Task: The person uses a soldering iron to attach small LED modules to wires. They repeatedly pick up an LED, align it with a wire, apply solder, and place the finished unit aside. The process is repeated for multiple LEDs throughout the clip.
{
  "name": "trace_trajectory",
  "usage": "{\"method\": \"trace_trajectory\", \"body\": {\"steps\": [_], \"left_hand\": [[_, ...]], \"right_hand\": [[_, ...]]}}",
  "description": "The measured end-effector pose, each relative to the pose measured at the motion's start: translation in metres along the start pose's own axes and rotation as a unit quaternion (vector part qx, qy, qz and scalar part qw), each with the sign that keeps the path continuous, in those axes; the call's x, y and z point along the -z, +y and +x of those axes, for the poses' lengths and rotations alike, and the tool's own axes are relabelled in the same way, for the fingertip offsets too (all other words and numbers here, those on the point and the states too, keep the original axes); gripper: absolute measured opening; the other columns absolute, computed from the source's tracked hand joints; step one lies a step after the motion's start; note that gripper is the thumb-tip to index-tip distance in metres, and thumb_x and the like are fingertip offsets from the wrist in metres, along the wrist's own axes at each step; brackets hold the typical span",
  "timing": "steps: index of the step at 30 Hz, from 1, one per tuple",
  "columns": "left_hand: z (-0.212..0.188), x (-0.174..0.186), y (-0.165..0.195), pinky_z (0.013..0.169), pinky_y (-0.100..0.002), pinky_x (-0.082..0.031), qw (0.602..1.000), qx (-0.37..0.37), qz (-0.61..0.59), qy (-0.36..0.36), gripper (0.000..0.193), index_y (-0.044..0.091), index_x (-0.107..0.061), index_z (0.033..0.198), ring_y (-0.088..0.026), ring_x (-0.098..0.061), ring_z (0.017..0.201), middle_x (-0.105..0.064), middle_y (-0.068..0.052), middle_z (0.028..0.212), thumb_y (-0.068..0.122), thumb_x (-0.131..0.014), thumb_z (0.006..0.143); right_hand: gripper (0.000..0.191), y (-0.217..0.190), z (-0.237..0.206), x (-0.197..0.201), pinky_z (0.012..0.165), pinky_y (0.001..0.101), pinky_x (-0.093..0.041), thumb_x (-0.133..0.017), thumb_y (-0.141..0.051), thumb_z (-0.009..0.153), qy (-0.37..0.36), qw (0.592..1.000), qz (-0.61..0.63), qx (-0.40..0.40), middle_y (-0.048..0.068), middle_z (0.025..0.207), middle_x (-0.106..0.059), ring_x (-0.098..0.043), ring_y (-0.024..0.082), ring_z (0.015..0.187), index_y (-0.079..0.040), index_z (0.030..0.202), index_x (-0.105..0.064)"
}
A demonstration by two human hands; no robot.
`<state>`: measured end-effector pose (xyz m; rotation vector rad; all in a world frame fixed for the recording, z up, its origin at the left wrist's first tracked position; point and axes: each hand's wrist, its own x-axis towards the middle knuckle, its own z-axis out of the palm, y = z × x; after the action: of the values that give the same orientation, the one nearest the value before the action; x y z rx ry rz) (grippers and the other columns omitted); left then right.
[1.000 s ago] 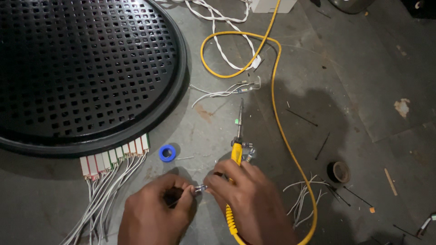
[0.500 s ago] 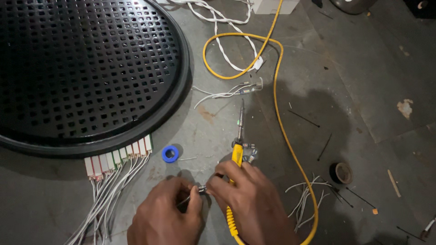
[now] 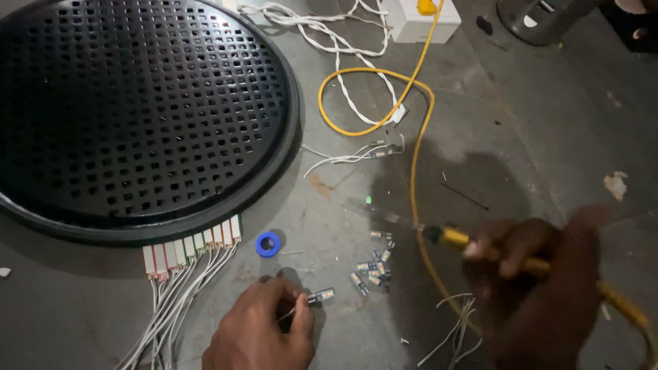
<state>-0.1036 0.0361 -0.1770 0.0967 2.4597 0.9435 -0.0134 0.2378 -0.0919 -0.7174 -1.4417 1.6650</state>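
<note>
On the grey floor (image 3: 521,137), below the black perforated disc (image 3: 130,109):
Left hand (image 3: 264,332): fingertips pinched on a small bulb (image 3: 321,296).
Right hand (image 3: 541,288): blurred, fist closed round the yellow-handled soldering iron (image 3: 459,238).
Nearby: loose bulbs (image 3: 373,270), blue ring (image 3: 268,244).

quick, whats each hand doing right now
Left hand: fingers pinched on a small bulb.
Right hand: closed around the yellow-handled soldering iron, blurred.

Left hand (image 3: 264,329): yours, low in the frame, back turned up, thumb and forefinger pinched together at the tips, remaining fingers curled under. Right hand (image 3: 541,274): yours, blurred, raised at the right side, fingers wrapped in a closed grip, knuckles facing left.
</note>
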Motion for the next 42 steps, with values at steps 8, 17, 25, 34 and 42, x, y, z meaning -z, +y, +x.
{"method": "trace_trajectory", "body": {"steps": [8,17,25,34,42], "left_hand": [[0.0,-0.002,0.003,0.078,-0.041,-0.058,1.0,-0.009,0.021,0.01,0.021,0.026,-0.075,0.096,-0.022,-0.075,0.09,-0.075,0.003,0.094,0.035,-0.079,0.077],[0.002,0.0,-0.001,0.079,-0.04,-0.059,1.0,-0.009,-0.001,-0.002,0.021,0.021,-0.074,0.093,-0.021,-0.076,0.087,-0.075,0.001,0.094,0.033,-0.081,0.077],[0.001,-0.003,-0.004,0.083,-0.04,-0.059,1.0,-0.005,0.022,-0.015,0.016,0.022,-0.075,0.091,-0.02,-0.077,0.091,-0.076,0.003,0.095,0.033,-0.077,0.08],[-0.002,0.002,0.003,0.085,-0.04,-0.058,0.999,0.018,0.028,-0.016,0.021,0.023,-0.076,0.097,-0.021,-0.076,0.094,-0.077,0.002,0.097,0.032,-0.078,0.078],[0.0,-0.001,-0.001,0.085,-0.038,-0.059,0.999,0.013,0.03,-0.028,0.016,0.021,-0.076,0.093,-0.018,-0.078,0.093,-0.078,0.003,0.097,0.034,-0.076,0.083]], "right_hand": [[0.055,0.054,0.018,0.024,0.034,0.0302,-0.022,-0.043,-0.044,0.103,0.046,0.981,0.014,-0.185,0.014,0.059,-0.051,-0.028,0.018,0.038,-0.014,0.059,-0.034],[0.054,0.05,0.017,0.004,0.035,0.0297,-0.021,-0.044,-0.043,0.103,0.035,0.989,-0.041,-0.14,0.015,0.059,-0.051,-0.032,0.016,0.042,-0.014,0.059,-0.033],[0.051,0.047,0.013,0.0,0.036,0.0296,-0.025,-0.043,-0.043,0.101,0.021,0.983,0.009,-0.184,0.013,0.061,-0.053,-0.026,0.016,0.037,-0.014,0.06,-0.034],[0.052,0.051,0.016,0.002,0.035,0.0299,-0.027,-0.044,-0.044,0.102,0.013,0.979,0.033,-0.2,0.013,0.061,-0.055,-0.029,0.015,0.035,-0.014,0.061,-0.035],[0.036,0.053,0.027,0.015,0.047,0.028,-0.04,-0.06,-0.04,0.102,-0.056,0.968,0.049,-0.238,0.013,0.083,-0.069,-0.048,0.015,0.05,-0.012,0.081,-0.052]]}}
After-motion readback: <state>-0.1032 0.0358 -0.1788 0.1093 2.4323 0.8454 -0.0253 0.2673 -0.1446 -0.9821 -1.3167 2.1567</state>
